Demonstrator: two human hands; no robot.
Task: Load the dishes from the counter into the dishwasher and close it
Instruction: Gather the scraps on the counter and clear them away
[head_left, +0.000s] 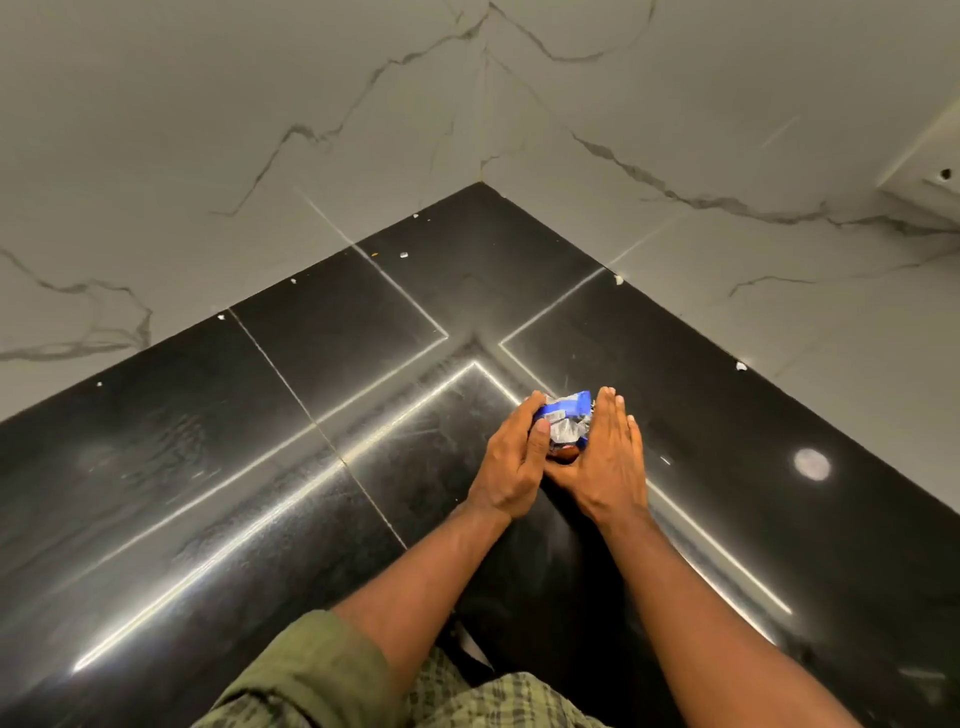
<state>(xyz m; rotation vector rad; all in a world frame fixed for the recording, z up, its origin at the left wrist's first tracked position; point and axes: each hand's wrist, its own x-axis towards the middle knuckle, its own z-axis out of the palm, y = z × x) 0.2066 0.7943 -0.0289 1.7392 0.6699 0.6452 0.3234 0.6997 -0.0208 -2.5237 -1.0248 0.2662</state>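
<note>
A crumpled blue and silver wrapper (566, 421) lies on the black counter (260, 467), near the inner corner. My left hand (511, 460) curls round its left side, thumb on top. On the wrapper's right side my right hand (605, 457) lies with straight fingers pressed flat against it. A small dark brown bit (565, 456) shows under the wrapper between my palms. No dishes and no dishwasher are in view.
White marble walls (311, 104) meet in a corner behind the counter. Small white specks (403, 254) dot the counter's back edge. A white fixture (930, 171) juts out at the upper right. My green checked shirt (363, 691) fills the bottom.
</note>
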